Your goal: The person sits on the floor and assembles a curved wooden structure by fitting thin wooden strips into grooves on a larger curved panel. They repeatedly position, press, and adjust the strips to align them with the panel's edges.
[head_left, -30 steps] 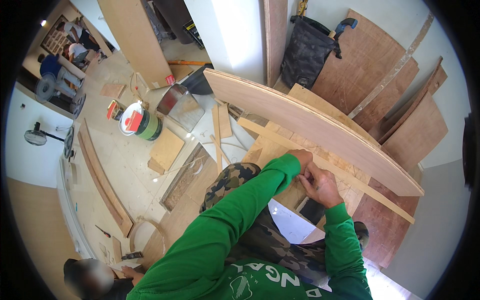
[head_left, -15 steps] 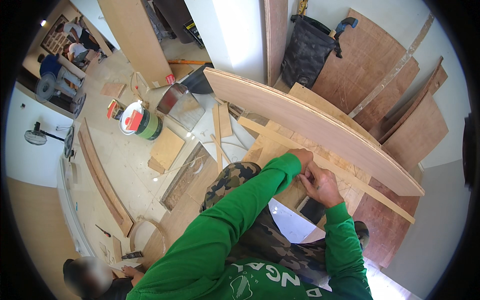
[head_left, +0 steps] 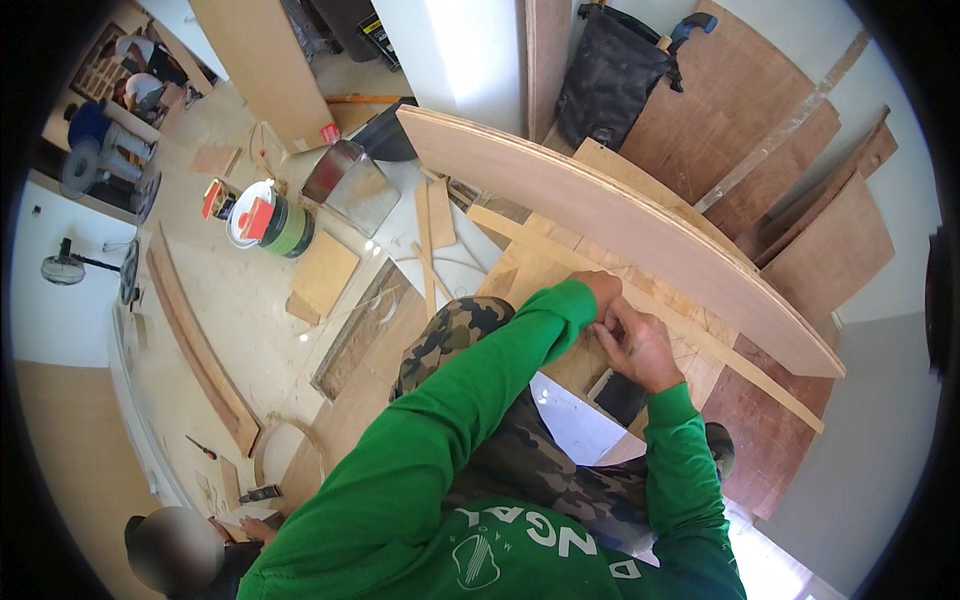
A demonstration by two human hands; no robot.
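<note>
My left hand (head_left: pixel 600 288) and my right hand (head_left: pixel 646 350) meet over a long, thin wooden strip (head_left: pixel 752 378). The fingers of both are curled and pinched close together. Whatever they grip is hidden or too small to make out. Just beyond the strip, a long plywood panel (head_left: pixel 620 230) stands on edge, running from upper left to lower right. Below the hands, between my knees, lies a small dark block-like thing (head_left: pixel 618 397), partly covered by my right forearm.
Plywood sheets (head_left: pixel 735 110) and a black bag (head_left: pixel 610 85) lean on the far wall. To the left are a green-and-black bucket (head_left: pixel 285 228), a metal container (head_left: pixel 350 185), wood offcuts (head_left: pixel 325 275) and a curved board (head_left: pixel 200 340). A person (head_left: pixel 190 555) is at lower left; others work far off.
The whole view has shifted slightly. Both hands stay together over the strip, with the right fingers altered a little in their pinch.
</note>
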